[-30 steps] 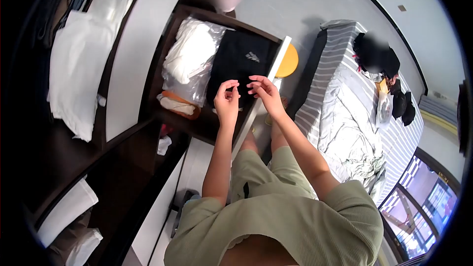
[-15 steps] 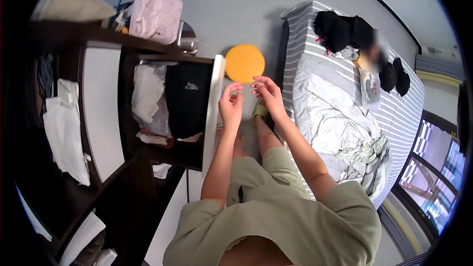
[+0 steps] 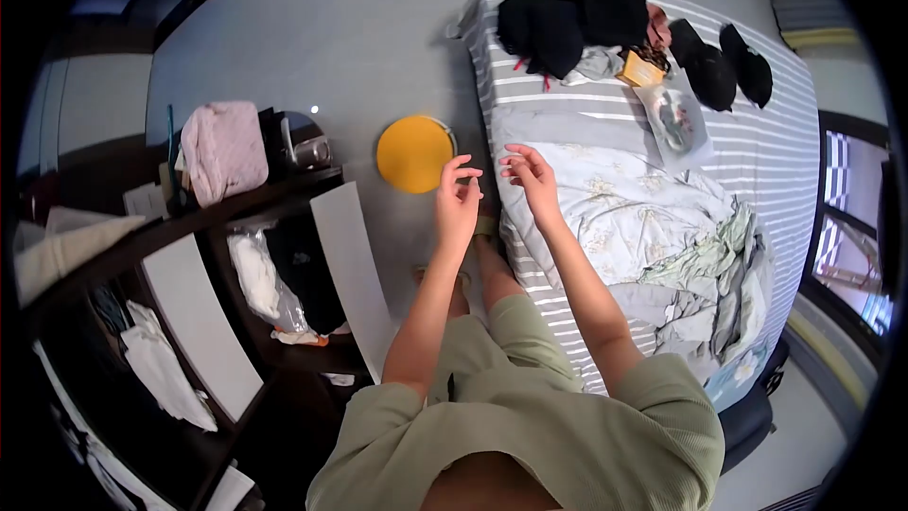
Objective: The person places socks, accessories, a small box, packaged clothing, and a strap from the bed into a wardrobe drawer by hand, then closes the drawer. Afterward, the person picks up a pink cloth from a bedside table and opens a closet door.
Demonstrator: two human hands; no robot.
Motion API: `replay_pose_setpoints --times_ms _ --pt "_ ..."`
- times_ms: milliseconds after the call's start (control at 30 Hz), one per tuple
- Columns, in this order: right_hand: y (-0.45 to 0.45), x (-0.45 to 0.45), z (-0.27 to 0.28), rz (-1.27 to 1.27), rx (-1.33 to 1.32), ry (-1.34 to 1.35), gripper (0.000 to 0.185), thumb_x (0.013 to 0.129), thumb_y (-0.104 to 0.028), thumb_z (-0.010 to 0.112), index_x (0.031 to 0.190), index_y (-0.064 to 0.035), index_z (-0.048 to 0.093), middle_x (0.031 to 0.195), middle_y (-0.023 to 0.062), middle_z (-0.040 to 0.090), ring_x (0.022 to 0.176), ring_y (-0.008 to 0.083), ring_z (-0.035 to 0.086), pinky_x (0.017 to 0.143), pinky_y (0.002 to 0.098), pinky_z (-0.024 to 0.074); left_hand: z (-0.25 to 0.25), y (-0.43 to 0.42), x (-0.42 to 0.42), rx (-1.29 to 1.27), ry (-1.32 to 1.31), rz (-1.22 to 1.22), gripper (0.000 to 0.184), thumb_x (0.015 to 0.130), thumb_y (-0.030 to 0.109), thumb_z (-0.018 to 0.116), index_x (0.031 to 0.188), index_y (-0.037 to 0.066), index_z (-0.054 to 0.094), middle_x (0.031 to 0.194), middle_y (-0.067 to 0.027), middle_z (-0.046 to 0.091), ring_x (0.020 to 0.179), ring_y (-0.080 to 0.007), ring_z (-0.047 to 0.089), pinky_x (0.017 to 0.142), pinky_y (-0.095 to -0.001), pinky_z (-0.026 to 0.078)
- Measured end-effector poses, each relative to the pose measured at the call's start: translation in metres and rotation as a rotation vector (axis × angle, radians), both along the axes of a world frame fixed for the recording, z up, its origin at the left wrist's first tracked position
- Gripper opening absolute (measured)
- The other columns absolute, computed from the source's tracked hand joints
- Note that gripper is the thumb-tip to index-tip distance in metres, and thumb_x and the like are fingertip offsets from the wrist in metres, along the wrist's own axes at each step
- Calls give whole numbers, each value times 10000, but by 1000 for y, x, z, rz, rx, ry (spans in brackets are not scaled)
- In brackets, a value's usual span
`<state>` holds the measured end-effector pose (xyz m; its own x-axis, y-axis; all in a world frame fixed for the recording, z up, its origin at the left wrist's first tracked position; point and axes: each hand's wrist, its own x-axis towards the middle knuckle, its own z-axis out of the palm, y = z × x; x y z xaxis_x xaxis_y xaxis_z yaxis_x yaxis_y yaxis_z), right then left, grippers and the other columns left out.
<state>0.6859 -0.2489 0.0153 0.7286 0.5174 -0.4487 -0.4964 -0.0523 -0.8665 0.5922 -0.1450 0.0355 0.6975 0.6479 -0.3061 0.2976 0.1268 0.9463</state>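
Note:
My left hand (image 3: 460, 203) is raised in front of me with its fingers apart and loosely curved, holding nothing. Facing it, my right hand (image 3: 532, 185) is also empty, fingers spread; a small gap separates the two. Just beyond my left hand stands a round yellow-topped stool (image 3: 415, 153) on the grey floor. The near edge of the bed, with a crumpled white-and-grey quilt (image 3: 624, 218), lies beside and below my right hand. Neither hand appears to touch anything.
A dark cabinet with a white panel (image 3: 352, 255) and folded clothes stands at left, a pink bag (image 3: 224, 151) on top. On the striped bed (image 3: 766, 166) lie black clothes (image 3: 567, 24), black caps (image 3: 709, 76), a yellow box (image 3: 642, 69) and a clear plastic package (image 3: 676, 123).
My view has turned toward the right, so the bed, stool and cabinet have shifted in the picture. Both hands stay raised and empty, a little farther apart from each other.

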Motion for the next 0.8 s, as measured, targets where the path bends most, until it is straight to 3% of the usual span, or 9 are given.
replay_pose_setpoints --times_ms 367,400,600,800 --pt "-81 63 -54 -241 -82 68 239 847 -126 462 1067 -73 538 884 20 610 720 65 550 621 194 391 -53 -59 88 7 183 -344 296 788 27 508 1076 84 479 859 -25 607 587 -112 577 547 -246 450" --pt "-85 65 -60 -252 -85 81 238 847 -125 462 1067 -73 539 885 20 610 720 65 549 621 194 391 -58 -63 93 -3 170 -359 273 801 -8 497 1068 47 477 872 -49 587 567 -81 536 532 -192 437" --pt "-100 91 -84 -305 -88 147 248 852 -140 456 1073 -67 542 919 30 608 753 71 549 652 200 404 -93 -81 121 -23 231 -467 280 801 -1 494 1075 54 479 895 -49 590 591 -97 554 531 -200 441" --pt "-100 130 -122 -362 -62 182 247 852 -147 447 1045 -70 580 958 8 597 818 72 532 689 205 406 -128 -93 150 -197 255 -474 332 791 10 477 1119 61 475 972 -62 572 652 -127 579 548 -215 448"
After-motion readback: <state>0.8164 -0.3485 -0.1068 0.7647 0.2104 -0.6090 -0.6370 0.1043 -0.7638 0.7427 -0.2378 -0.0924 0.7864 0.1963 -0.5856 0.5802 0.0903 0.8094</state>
